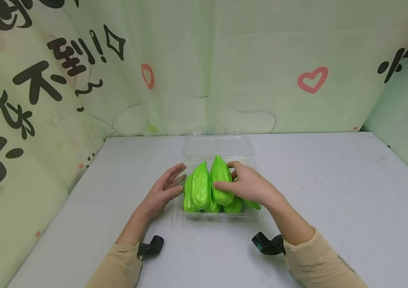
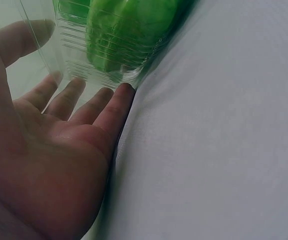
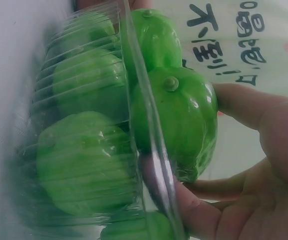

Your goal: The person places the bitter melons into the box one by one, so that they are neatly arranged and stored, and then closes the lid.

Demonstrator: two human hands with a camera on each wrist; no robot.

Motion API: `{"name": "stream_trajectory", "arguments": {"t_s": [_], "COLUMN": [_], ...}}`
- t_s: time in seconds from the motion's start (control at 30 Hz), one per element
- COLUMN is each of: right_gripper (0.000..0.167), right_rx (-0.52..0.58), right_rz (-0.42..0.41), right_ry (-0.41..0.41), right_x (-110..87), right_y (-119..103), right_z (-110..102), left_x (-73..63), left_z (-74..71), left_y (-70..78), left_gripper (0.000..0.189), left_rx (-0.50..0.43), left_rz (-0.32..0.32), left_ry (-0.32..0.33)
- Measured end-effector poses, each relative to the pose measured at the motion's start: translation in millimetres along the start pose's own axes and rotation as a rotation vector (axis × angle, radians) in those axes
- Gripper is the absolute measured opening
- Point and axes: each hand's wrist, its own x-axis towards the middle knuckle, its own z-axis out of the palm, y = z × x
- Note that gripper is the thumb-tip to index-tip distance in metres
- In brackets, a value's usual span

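Observation:
A clear plastic clamshell box [image 1: 189,213] stands on the grey table, its lid [image 1: 218,146] folded back behind it. Several bright green chayote-like fruits fill it. My right hand [image 1: 248,185] grips the topmost green fruit [image 1: 220,176], thumb on its near side and fingers over its far side; the right wrist view shows this fruit [image 3: 176,120] above the box rim [image 3: 146,125]. My left hand [image 1: 163,189] lies open against the left wall of the box [image 2: 79,55], its straight fingers [image 2: 109,107] touching the plastic. Another tall fruit [image 1: 200,186] stands next to it.
The grey table [image 1: 333,192] stretches out on all sides of the box. Pale green printed cloth [image 1: 225,60] hangs behind it and along both sides, close on the left.

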Motion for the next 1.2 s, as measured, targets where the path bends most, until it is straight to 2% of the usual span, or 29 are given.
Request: {"name": "stream_trajectory", "arguments": {"t_s": [0.13, 0.27, 0.43, 0.67, 0.93, 1.2], "right_gripper": [0.084, 0.085, 0.085, 0.085, 0.088, 0.083], "right_rx": [-0.045, -0.043, 0.044, 0.179, 0.219, 0.28], "right_rz": [-0.002, 0.01, 0.032, 0.014, 0.017, -0.012], "right_ry": [0.001, -0.014, -0.035, -0.046, -0.006, 0.017], "right_x": [-1.1, -3.9, -7.0, -12.3, -15.6, -16.4], "right_y": [-1.5, -3.6, -1.6, 6.2, 18.0, 34.3], "right_z": [-1.5, -6.9, -18.1, -39.6, -62.9, -75.8], "left_x": [0.0, -0.1, 0.1, 0.6, 0.4, 0.4], "left_z": [0.6, 1.1, 1.2, 1.1, 0.4, -0.1], "left_y": [0.6, 1.4, 1.3, 1.1, 0.0, -1.4], "left_gripper": [0.07, 0.071, 0.071, 0.071, 0.07, 0.069], "left_rx": [-0.002, -0.003, -0.01, -0.014, -0.013, -0.023], "left_rz": [-0.003, -0.006, -0.004, -0.005, -0.003, -0.003], "left_ry": [0.004, 0.006, 0.006, 0.004, 0.002, 0.001]}}
